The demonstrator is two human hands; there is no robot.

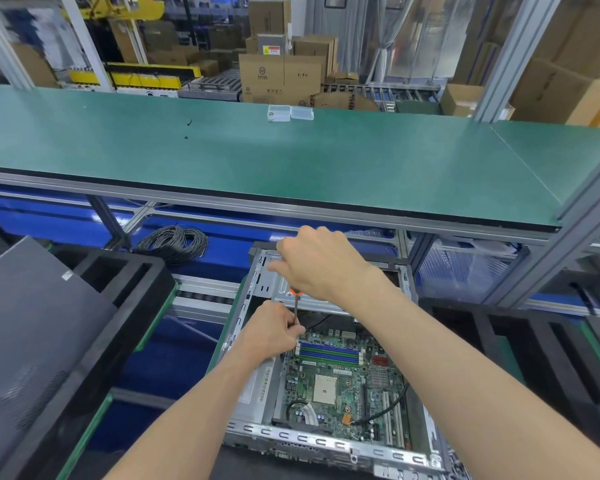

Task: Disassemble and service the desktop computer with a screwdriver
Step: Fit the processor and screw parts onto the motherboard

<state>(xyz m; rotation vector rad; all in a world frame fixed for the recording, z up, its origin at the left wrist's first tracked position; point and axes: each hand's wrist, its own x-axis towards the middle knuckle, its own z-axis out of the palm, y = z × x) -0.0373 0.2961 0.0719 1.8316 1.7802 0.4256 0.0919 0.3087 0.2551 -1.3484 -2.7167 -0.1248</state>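
The right hand (321, 263) curls round the handle of the orange-collared, thin-shafted screwdriver (296, 306), whose shaft the left hand's (274, 329) fingertips pinch just above the green motherboard (343, 379) inside the open grey metal computer case (326, 441).

Both bare forearms reaching forward and down, right hand (321, 265) higher, fingers curled in a fist-like grip, left hand (274, 329) just below it, fingertips pinched together, wrists near each other
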